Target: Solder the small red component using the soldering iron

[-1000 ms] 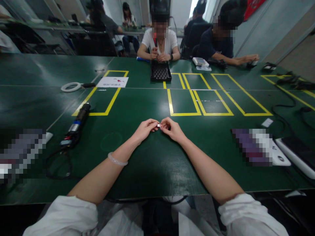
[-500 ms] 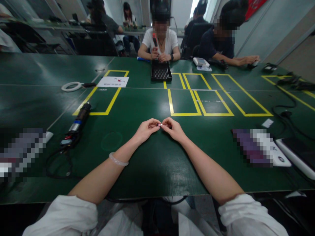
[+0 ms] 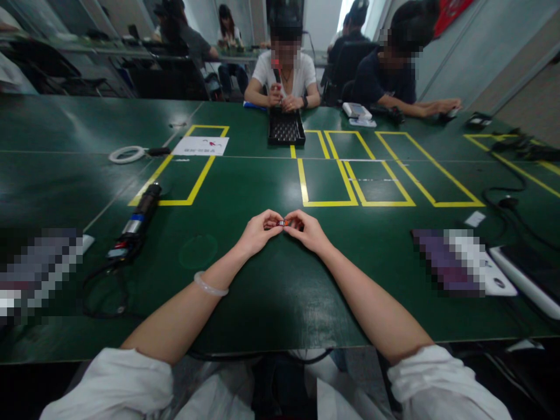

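Observation:
A small part (image 3: 283, 223) with dark, silvery and orange-red bits sits between my fingertips; it is too small to tell its kind. My left hand (image 3: 260, 231) pinches it from the left. From the right, my right hand (image 3: 307, 230) pinches it with thumb and fingers. Both hands meet just above the green table (image 3: 245, 315), their fingertips almost touching. My fingers partly cover the part.
To the left lies a black and silver cylindrical tool (image 3: 135, 219) with a cable. Yellow tape outlines (image 3: 330, 203) mark the table ahead. A black tray (image 3: 286, 140) stands before a seated co-worker (image 3: 284, 73). A dark and white flat item (image 3: 466, 262) lies right.
The small part has turned slightly between my fingers, showing more orange-red and silver. My hands stay in nearly the same place.

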`<act>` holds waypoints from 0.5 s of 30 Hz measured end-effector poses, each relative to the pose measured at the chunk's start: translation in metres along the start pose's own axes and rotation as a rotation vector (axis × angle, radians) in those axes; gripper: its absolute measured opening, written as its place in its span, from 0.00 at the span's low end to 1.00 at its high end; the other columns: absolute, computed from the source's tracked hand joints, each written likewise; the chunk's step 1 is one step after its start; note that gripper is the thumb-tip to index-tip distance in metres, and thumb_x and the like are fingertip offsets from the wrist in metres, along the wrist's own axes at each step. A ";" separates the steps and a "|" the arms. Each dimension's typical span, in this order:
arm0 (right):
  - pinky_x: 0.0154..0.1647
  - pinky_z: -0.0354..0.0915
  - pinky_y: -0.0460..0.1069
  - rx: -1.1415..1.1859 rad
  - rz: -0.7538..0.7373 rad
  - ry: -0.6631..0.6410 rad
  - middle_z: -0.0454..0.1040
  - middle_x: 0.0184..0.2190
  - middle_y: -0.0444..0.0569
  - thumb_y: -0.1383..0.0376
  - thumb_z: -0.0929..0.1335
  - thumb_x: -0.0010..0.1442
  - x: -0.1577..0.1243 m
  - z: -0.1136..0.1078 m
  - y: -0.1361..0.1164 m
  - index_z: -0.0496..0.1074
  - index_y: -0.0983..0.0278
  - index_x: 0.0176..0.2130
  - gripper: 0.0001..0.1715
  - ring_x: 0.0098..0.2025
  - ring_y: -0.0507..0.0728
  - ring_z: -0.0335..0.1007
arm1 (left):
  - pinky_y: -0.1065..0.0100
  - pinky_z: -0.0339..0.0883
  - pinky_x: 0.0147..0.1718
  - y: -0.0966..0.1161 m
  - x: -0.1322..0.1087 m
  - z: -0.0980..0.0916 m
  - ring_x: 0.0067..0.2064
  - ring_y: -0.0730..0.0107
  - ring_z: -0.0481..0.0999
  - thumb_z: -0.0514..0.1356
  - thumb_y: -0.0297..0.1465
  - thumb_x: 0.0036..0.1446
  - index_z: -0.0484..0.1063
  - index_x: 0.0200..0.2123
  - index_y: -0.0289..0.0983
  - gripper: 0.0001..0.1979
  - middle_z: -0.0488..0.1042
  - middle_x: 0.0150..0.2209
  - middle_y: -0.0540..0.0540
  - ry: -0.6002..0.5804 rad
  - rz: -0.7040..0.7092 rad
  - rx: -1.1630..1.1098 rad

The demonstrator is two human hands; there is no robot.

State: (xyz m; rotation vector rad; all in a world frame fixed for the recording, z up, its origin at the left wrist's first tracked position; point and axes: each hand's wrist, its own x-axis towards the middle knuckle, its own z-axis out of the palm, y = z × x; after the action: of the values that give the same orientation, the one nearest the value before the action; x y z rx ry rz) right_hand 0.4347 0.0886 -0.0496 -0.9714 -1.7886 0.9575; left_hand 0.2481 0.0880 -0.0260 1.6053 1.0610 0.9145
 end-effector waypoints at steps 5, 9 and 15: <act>0.30 0.62 0.46 -0.020 -0.011 -0.006 0.72 0.32 0.44 0.60 0.69 0.58 -0.001 -0.001 -0.001 0.69 0.63 0.40 0.10 0.29 0.50 0.65 | 0.65 0.67 0.42 0.002 -0.001 0.000 0.38 0.69 0.74 0.64 0.36 0.50 0.70 0.37 0.35 0.12 0.74 0.36 0.46 0.004 0.028 0.044; 0.30 0.61 0.46 -0.040 -0.015 0.010 0.71 0.31 0.44 0.62 0.68 0.59 -0.001 -0.002 -0.001 0.69 0.62 0.40 0.09 0.29 0.51 0.64 | 0.65 0.67 0.41 0.003 0.000 0.001 0.37 0.68 0.74 0.64 0.36 0.49 0.70 0.38 0.35 0.15 0.74 0.36 0.45 0.024 -0.004 0.043; 0.30 0.61 0.46 -0.067 -0.016 0.006 0.70 0.30 0.43 0.63 0.68 0.59 0.000 -0.002 -0.001 0.68 0.62 0.40 0.08 0.29 0.51 0.64 | 0.64 0.65 0.44 0.005 0.000 -0.001 0.39 0.68 0.73 0.61 0.32 0.50 0.70 0.38 0.34 0.12 0.73 0.36 0.45 0.025 -0.021 0.027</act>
State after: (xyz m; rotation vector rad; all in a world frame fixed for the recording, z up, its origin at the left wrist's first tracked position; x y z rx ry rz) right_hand 0.4361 0.0883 -0.0483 -0.9994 -1.8308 0.8884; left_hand 0.2484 0.0879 -0.0214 1.6058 1.1099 0.9114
